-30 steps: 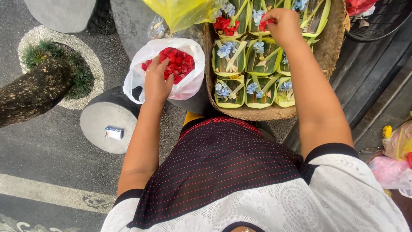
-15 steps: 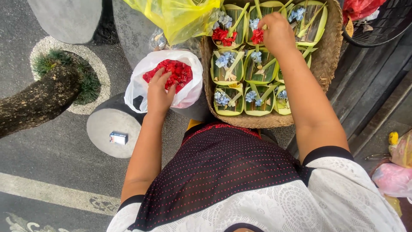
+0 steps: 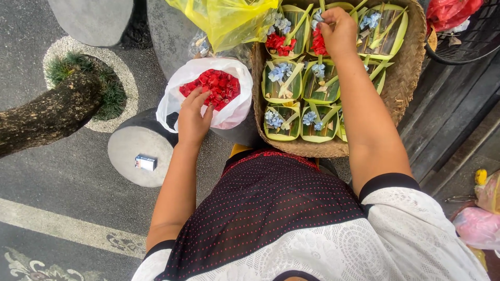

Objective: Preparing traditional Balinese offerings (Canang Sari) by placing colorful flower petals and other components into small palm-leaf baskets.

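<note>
Spread across the upper right of the frame, a wide woven basket (image 3: 406, 78) packed with green leaf trays (image 3: 320, 83), roughly nine in view. Blue blossoms (image 3: 280, 72) already in every visible tray; red petals (image 3: 278, 44) so far in only two, both in the top row near the upper centre. Judged from that: blue round finished, red round barely begun, the middle and bottom rows and the upper-right tray still without red. Left of the basket, at centre-left, a white plastic bag (image 3: 229, 112) gaping open on a round grey stone post (image 3: 138, 156), still well stocked with loose red petals (image 3: 213, 86). Above it, a yellow plastic bag (image 3: 224, 18) at the top edge. Right hand (image 3: 338, 28) at the top centre, fingers pinched shut on a few red petals over the second tray. Left hand (image 3: 192, 117) resting on the white bag's rim, fingers loosely open, tips touching the petal heap, gripping nothing clearly.
</note>
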